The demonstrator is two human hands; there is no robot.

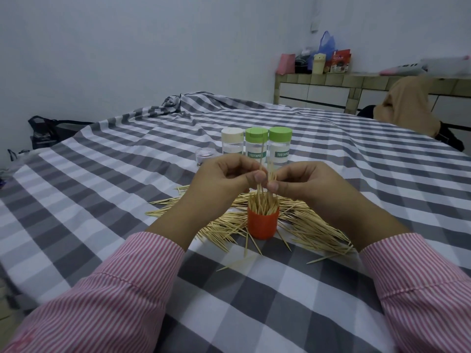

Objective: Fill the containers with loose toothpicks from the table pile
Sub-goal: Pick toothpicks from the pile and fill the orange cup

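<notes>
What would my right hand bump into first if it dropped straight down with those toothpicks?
Probably the upright toothpicks already standing in the open orange plastic cup, directly beneath the right hand; its bundle of toothpicks points downward there, though depth is uncertain.

Grey-white checked cloth [107,189] as landmark, wrinkled into bunch at far edge. Black bag [48,131] on floor just off cloth's far-left corner, against white wall [127,47]. Tiled counter with white drawer fronts [321,94] beyond cloth's far-right edge. On counter: pink bag [287,63], cream bottle [319,63], blue plastic bag [326,45], red packet [340,61]; more items further right, blurred. Tan fabric shape [407,105] at cloth's right edge, partly covering counter; black item [449,138] just below it.
</notes>
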